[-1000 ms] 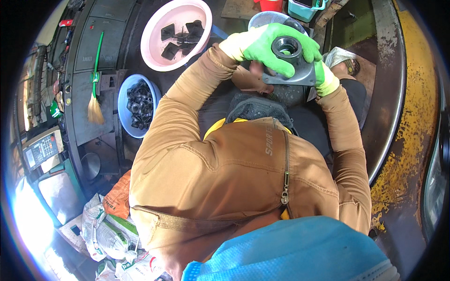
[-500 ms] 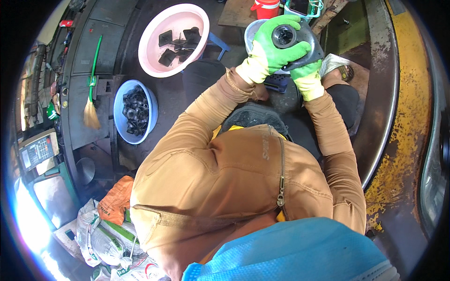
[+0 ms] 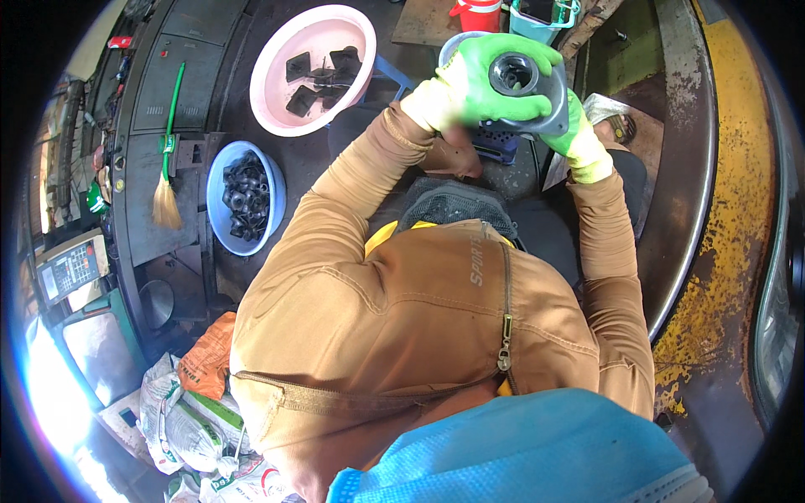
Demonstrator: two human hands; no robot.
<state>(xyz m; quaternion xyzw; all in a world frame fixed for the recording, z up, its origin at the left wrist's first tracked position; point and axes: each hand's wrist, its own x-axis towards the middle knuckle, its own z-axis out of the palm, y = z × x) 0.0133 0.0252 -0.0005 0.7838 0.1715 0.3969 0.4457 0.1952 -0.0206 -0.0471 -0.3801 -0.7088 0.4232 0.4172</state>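
Both my hands wear green gloves with pale yellow cuffs. My left hand (image 3: 480,80) curls round the collar of a black flanged part (image 3: 547,86), thumb and fingers on either side of its round opening. The part looks like moulded rubber, with a wide plate under the raised ring. My right hand (image 3: 577,134) grips the plate's right edge from beside and below; some of its fingers are hidden behind the part. Beneath my hands, a blue basin (image 3: 449,52) and a dark blue plastic piece (image 3: 498,144) show only partly.
A pink basin (image 3: 267,92) holds several flat black pieces. Below it, a blue tub (image 3: 220,220) is heaped with black parts. A red bucket (image 3: 476,18) and a teal basket (image 3: 537,30) stand at the far side. Stuffed sacks (image 3: 189,427) lie lower left; a curved metal edge (image 3: 689,218) runs along the right.
The black part has turned and tilted, its ring facing me more squarely. My left wrist has swung left, and my right hand has shifted right and slightly down along the plate.
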